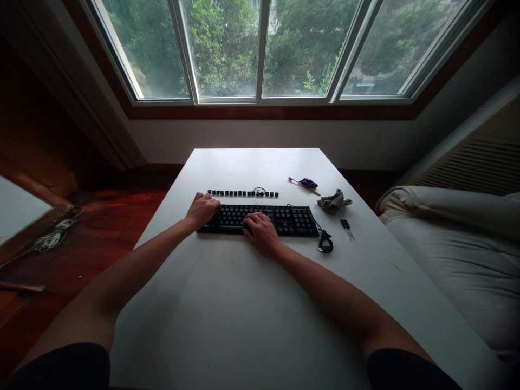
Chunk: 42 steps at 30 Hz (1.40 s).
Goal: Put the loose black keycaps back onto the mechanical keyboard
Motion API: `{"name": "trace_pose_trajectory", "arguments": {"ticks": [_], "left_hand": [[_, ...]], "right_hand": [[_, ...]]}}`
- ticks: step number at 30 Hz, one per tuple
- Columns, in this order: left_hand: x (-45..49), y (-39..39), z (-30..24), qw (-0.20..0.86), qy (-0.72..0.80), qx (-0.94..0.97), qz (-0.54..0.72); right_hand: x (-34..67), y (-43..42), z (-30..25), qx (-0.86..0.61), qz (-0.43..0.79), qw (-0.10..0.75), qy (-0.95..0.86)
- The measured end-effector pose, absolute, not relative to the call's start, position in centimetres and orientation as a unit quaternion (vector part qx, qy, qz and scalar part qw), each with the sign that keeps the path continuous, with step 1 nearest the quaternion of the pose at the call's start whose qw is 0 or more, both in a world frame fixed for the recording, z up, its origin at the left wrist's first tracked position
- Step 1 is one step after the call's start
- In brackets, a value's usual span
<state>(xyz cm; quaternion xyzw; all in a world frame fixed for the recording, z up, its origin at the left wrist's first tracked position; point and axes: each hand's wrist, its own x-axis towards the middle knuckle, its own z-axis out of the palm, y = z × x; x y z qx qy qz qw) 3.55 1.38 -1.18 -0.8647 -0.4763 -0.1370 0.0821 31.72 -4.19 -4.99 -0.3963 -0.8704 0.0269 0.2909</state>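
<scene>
A black keyboard (284, 219) lies across the far half of a white table (252, 309). My left hand (202, 210) rests on the keyboard's left end with its fingers curled over the edge. My right hand (260, 232) sits on the keys near the middle front, fingers bent down onto them. Just behind the keyboard runs a row of several loose black keycaps (239, 193) with a small wire tool (259, 190) among them. What the fingers of either hand grip, if anything, is hidden.
Right of the keyboard lie a purple-headed brush (305, 183), a crumpled grey cloth (333, 201), a small black clip (345, 224) and the coiled keyboard cable (325, 242). A bed (459, 244) adjoins the table's right side. A red wooden floor (81, 238) lies left; windows stand behind.
</scene>
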Motion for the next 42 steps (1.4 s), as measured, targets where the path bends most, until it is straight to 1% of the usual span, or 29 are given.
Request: {"name": "trace_pose_trajectory", "arguments": {"ticks": [5, 9, 15, 22, 34, 37, 40, 42], "left_hand": [[3.7, 0.8, -1.2, 0.059, -0.493, -0.857, -0.139], [3.8, -0.5, -1.9, 0.042, -0.502, -0.848, -0.165], [4.0, -2.8, -3.5, 0.069, -0.494, -0.853, -0.156], [4.2, -3.4, -4.5, 0.068, -0.503, -0.85, -0.139], [3.9, -2.9, -4.7, 0.029, -0.512, -0.848, -0.133], [3.2, -1.8, -4.1, 0.035, -0.517, -0.839, -0.165], [1.9, 0.5, -3.1, 0.049, -0.557, -0.8, -0.219], [0.8, 2.4, -2.5, 0.055, -0.585, -0.777, -0.227]], "right_hand": [[31.7, -4.2, -5.0, -0.398, 0.027, 0.291, -0.869], [31.7, -4.2, -4.9, -0.4, 0.032, 0.289, -0.869], [31.6, -4.2, -5.0, -0.401, 0.031, 0.29, -0.868], [31.5, -4.2, -5.1, -0.4, 0.027, 0.297, -0.867], [31.5, -4.3, -5.0, -0.4, 0.025, 0.296, -0.867], [31.6, -4.2, -5.0, -0.401, 0.024, 0.297, -0.867], [31.6, -4.2, -5.0, -0.398, 0.024, 0.295, -0.869], [31.6, -4.1, -5.1, -0.396, 0.025, 0.294, -0.869]]}}
